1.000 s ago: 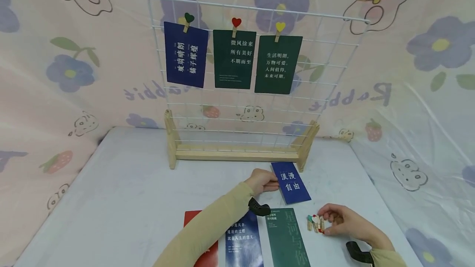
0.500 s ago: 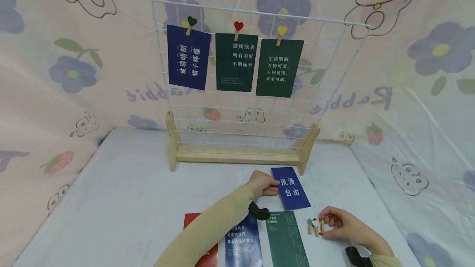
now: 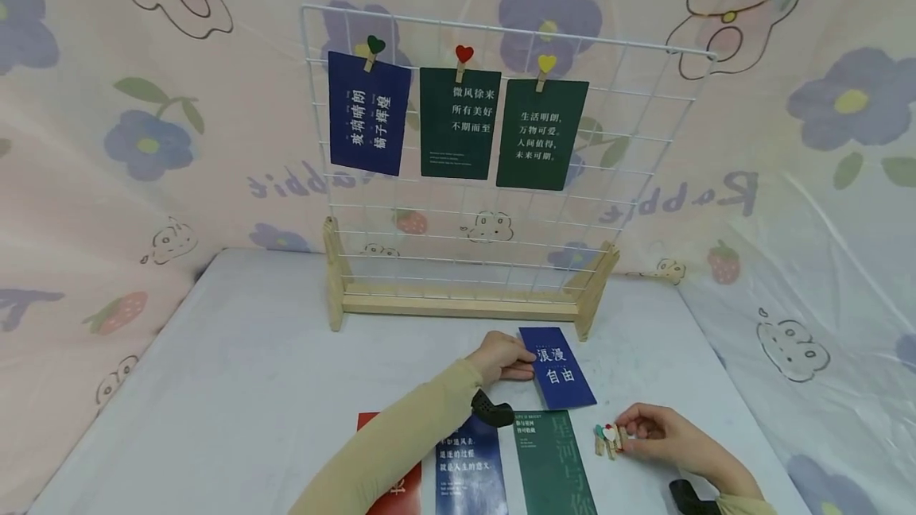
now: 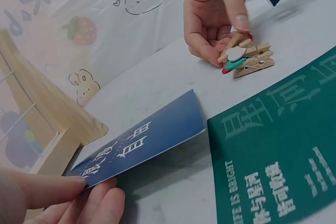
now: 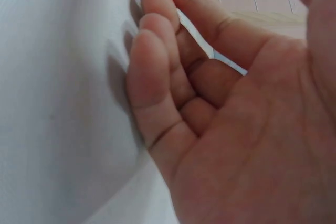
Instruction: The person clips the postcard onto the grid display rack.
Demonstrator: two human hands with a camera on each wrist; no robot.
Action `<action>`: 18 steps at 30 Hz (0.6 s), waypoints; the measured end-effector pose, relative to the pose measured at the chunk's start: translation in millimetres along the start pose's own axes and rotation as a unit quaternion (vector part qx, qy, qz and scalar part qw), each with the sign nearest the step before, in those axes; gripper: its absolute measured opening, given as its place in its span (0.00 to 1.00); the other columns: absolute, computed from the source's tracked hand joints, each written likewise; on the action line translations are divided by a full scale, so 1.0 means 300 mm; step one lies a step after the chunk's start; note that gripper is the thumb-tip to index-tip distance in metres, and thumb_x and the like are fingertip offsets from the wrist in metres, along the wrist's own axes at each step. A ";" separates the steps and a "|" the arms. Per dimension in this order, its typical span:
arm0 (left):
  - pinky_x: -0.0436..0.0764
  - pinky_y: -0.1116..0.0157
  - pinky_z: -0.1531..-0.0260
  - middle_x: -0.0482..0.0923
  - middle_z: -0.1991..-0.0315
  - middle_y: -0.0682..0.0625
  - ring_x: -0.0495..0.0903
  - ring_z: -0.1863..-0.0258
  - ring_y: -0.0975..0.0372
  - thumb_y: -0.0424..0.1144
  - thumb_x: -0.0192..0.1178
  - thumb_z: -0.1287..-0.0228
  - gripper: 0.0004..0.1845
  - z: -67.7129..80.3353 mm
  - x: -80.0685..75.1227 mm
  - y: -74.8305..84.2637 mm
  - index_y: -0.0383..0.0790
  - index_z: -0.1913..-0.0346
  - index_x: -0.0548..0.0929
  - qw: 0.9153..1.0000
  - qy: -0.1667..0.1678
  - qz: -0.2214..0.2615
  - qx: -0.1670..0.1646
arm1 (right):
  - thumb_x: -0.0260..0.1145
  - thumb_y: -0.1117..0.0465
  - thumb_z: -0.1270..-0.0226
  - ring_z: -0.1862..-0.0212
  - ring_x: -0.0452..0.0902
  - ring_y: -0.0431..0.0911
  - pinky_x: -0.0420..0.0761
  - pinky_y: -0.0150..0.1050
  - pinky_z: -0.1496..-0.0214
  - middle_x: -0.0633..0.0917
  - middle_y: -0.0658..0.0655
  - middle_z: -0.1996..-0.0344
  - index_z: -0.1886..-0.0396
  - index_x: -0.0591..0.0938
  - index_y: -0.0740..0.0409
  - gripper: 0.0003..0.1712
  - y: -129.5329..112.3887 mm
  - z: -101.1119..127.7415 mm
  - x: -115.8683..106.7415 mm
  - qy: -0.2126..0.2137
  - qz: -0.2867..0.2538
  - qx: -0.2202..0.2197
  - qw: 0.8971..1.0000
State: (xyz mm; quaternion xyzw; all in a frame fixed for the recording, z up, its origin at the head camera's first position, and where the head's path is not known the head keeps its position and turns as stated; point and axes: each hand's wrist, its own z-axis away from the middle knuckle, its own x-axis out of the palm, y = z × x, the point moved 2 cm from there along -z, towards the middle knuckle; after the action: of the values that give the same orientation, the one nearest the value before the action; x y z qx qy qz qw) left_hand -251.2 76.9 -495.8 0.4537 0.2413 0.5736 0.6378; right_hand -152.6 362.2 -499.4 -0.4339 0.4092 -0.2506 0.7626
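Two hands | left hand (image 3: 503,357) pinches glossy blue card (image 3: 556,368) | right hand (image 3: 658,435) pinches wooden clothespins (image 3: 608,439)

Matt paper card (image 3: 556,368), wooden clothespins (image 3: 608,439), white wire grid (image 3: 494,157), wooden base (image 3: 458,307)

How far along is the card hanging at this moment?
Three cards hang clipped on the grid rack. In hand: the left hand pinches the blue card while the right hand picks at the pile of clips. Left: three more cards lie on the table.
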 end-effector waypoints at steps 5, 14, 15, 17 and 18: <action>0.85 0.60 0.65 0.82 0.69 0.38 0.85 0.73 0.55 0.22 0.63 0.42 0.16 0.005 -0.025 0.009 0.24 0.50 0.78 1.000 -0.001 -0.012 0.009 | 0.61 0.59 0.30 0.67 0.73 0.41 0.76 0.34 0.70 0.80 0.58 0.64 0.50 0.79 0.67 0.16 -0.003 0.000 -0.011 0.014 0.010 0.021 1.000; 0.85 0.59 0.64 0.83 0.70 0.39 0.84 0.74 0.56 0.22 0.64 0.43 0.13 0.014 -0.049 0.016 0.25 0.55 0.80 1.000 -0.004 -0.016 0.013 | 0.56 0.56 0.26 0.75 0.70 0.41 0.73 0.34 0.75 0.78 0.55 0.72 0.50 0.80 0.69 0.19 -0.017 -0.017 -0.025 0.021 -0.019 0.043 0.999; 0.85 0.60 0.64 0.83 0.70 0.39 0.84 0.74 0.56 0.22 0.64 0.43 0.12 0.015 -0.051 0.014 0.25 0.55 0.80 1.000 -0.003 -0.020 0.014 | 0.55 0.56 0.26 0.75 0.70 0.41 0.73 0.34 0.75 0.78 0.55 0.73 0.50 0.80 0.69 0.20 -0.017 -0.021 -0.027 0.019 -0.025 0.043 0.999; 0.85 0.60 0.64 0.83 0.70 0.39 0.84 0.74 0.56 0.22 0.64 0.43 0.12 0.013 -0.057 0.012 0.25 0.56 0.80 1.000 -0.003 -0.021 0.014 | 0.55 0.56 0.25 0.75 0.70 0.41 0.74 0.33 0.75 0.79 0.55 0.72 0.50 0.80 0.69 0.20 -0.015 -0.028 -0.030 0.018 -0.031 0.044 0.998; 0.85 0.60 0.64 0.83 0.70 0.39 0.85 0.74 0.56 0.22 0.64 0.43 0.11 0.013 -0.059 0.010 0.25 0.56 0.80 1.000 -0.002 -0.020 0.014 | 0.55 0.56 0.25 0.75 0.71 0.41 0.74 0.32 0.74 0.79 0.56 0.71 0.51 0.80 0.69 0.20 -0.014 -0.030 -0.032 0.019 -0.034 0.047 0.998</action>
State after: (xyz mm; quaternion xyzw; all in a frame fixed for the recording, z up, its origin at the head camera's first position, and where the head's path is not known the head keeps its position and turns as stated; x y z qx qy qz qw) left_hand -253.4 58.6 -495.0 0.4590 0.2573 0.5562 0.6432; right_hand -165.4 363.2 -494.5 -0.4063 0.3959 -0.3037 0.7655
